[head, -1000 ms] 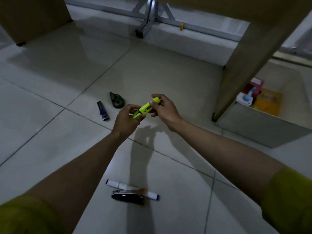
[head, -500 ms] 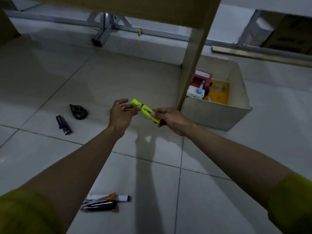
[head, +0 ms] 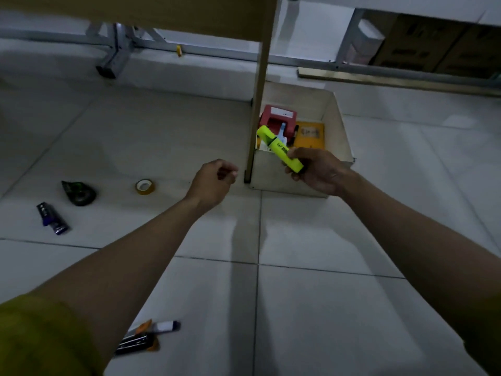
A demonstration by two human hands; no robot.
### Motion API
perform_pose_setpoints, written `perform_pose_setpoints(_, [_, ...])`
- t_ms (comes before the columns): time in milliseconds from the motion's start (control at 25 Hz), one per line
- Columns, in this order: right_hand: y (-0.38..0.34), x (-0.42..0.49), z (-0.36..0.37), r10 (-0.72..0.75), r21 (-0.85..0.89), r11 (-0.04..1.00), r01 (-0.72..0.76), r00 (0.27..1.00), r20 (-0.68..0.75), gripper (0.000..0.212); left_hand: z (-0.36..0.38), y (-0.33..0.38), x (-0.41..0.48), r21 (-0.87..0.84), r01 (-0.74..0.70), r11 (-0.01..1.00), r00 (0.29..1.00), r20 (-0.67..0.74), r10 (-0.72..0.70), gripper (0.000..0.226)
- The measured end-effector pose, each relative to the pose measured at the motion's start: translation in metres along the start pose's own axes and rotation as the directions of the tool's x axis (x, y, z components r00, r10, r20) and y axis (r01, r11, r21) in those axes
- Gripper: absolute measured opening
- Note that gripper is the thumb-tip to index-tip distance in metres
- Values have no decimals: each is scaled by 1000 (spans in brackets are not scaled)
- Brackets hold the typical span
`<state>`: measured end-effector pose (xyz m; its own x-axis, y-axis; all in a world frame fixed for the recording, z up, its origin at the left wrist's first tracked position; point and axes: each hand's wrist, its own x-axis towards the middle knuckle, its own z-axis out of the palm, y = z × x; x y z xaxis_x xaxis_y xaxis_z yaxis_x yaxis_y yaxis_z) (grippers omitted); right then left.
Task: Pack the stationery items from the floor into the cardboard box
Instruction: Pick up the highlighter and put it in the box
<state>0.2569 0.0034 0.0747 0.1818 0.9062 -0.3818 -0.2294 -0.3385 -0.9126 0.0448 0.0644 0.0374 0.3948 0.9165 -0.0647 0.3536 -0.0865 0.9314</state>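
Yellow-green highlighter [head: 280, 148] sits in my right hand [head: 320, 172], fingers wrapped round its lower end, just above the near wall of the cardboard box [head: 284, 175]. My left hand [head: 214, 183] hangs loosely curled, holding nothing. I judge this the placing step: next I carry the marker over the rim and let go inside, clear of the wooden post [head: 260, 104]. Dark print runs along the barrel, too blurred to read. Tape roll [head: 145, 187] waits on the floor [head: 325, 294].
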Motion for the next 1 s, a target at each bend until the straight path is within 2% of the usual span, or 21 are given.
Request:
perform_pose_setpoints(80, [-9, -3, -13, 10, 45, 999, -10, 1000, 10, 11, 11, 8, 0, 144, -82, 986, 996, 59, 74, 18])
perform_pose_setpoints(160, [-17, 3, -27, -30, 128, 991, 31, 1000, -7, 14, 22, 18, 2, 216, -151, 965, 987, 82, 136, 22])
perform_pose_setpoints(280, [-26, 24, -39, -94, 163, 980, 113, 988, -121, 10, 36, 30, 9, 309, -256, 916, 965, 133, 225, 27])
perform_pose_setpoints(400, [-29, 56, -43, -70, 132, 985, 112, 955, -289, 12, 47, 37, 18, 355, -311, 881, 946, 200, 254, 30])
perform_pose_setpoints(440, [-31, 66, -43, -40, 112, 990, 85, 934, -356, 13, 50, 37, 20, 388, -348, 853, 934, 226, 279, 32])
perform_pose_setpoints(520, [-33, 84, -46, 24, 87, 996, 17, 894, -448, 16, 57, 37, 24, 496, -470, 731, 883, 266, 387, 33])
perform_pose_setpoints(600, [-36, 95, -47, 67, 26, 998, -62, 873, -483, 23, 65, 40, 30, 550, -562, 619, 823, 294, 486, 33])
perform_pose_setpoints(760, [-36, 114, -49, 92, -184, 958, -219, 844, -528, 19, 81, 41, 53, 553, -540, 635, 840, 306, 448, 39])
perform_pose_setpoints(880, [-30, 124, -60, 82, -307, 914, -265, 862, -500, 9, 82, 21, 61, 671, -538, 511, 843, 403, 357, 48])
perform_pose_setpoints(960, [-30, 116, -59, 71, -323, 914, -244, 882, -466, 38, 82, 12, 60, 720, -539, 437, 839, 413, 355, 52])
perform_pose_setpoints(1000, [-30, 110, -56, 65, -329, 915, -235, 888, -455, 45, 81, 10, 60, 722, -539, 434, 838, 408, 362, 53])
